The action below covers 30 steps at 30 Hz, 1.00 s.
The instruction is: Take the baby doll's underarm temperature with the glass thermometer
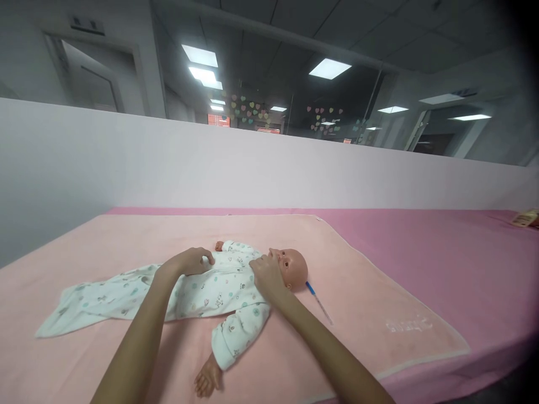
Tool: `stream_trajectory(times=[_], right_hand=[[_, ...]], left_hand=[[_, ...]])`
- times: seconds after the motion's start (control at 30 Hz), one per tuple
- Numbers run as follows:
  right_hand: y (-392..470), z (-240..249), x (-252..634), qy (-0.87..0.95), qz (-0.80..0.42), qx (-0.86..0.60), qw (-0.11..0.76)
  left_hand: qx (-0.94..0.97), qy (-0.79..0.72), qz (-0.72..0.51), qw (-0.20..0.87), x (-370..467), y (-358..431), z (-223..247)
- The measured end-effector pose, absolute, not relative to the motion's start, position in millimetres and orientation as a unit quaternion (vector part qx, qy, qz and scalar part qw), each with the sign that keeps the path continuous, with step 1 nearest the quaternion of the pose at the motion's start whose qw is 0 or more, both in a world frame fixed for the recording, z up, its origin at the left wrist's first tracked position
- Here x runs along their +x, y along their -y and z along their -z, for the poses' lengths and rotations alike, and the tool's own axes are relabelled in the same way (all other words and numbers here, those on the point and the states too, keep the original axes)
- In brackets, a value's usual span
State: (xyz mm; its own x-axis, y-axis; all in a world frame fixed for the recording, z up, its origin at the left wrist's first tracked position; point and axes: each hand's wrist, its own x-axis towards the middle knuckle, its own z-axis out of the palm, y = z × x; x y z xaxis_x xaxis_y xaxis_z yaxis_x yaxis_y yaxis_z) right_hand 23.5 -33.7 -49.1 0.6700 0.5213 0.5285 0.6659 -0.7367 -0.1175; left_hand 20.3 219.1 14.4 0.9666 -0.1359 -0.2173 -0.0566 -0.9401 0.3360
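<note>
A baby doll (295, 269) lies on its back, its head to the right, in a white sleepsuit (197, 294) with a small coloured print. My left hand (191, 261) is on the front of the sleepsuit at about the belly, its fingers curled against the fabric. At the collar, just below the doll's chin, my right hand (267, 275) is closed on the sleepsuit; its fingertips are partly hidden. One doll arm (208, 377) stretches toward me out of its sleeve, and the other doll hand (219, 246) shows on the far side. The legs of the sleepsuit spread to the left.
Beside the doll's head lies a thin stick with a blue end (310, 288), perhaps a thermometer. Under the doll is a peach blanket (357, 314) on a pink sheet (421, 252). A white partition (252, 168) stands behind. A yellowish item (525, 217) sits at the far right.
</note>
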Motion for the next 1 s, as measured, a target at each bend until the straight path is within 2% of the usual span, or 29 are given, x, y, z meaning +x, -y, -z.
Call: stream_trajectory(times=[0.2,0.33,0.47,0.6,0.73,1.0], right_hand=[[39,24,37,0.381,0.182,-0.905,0.051],[38,14,42,0.346,0.087,-0.928,0.109],[42,8,52,0.319,0.046,-0.934,0.153],[45,-3,68,0.304,0.008,-0.937,0.171],[37,-12,90,0.271,-0.019,-0.947,0.172],[5,-1,131,0.211,-0.046,-0.970,0.115]], left_hand=[[0.966,0.098,0.136,0.197,20,-228,-10],[0.964,0.092,0.123,0.217,19,-226,-10],[0.964,0.120,0.102,0.216,15,-222,-19],[0.965,0.112,-0.008,0.236,21,-225,-21],[0.957,0.049,-0.135,0.252,35,-225,-9],[0.955,0.011,-0.199,0.221,56,-226,26]])
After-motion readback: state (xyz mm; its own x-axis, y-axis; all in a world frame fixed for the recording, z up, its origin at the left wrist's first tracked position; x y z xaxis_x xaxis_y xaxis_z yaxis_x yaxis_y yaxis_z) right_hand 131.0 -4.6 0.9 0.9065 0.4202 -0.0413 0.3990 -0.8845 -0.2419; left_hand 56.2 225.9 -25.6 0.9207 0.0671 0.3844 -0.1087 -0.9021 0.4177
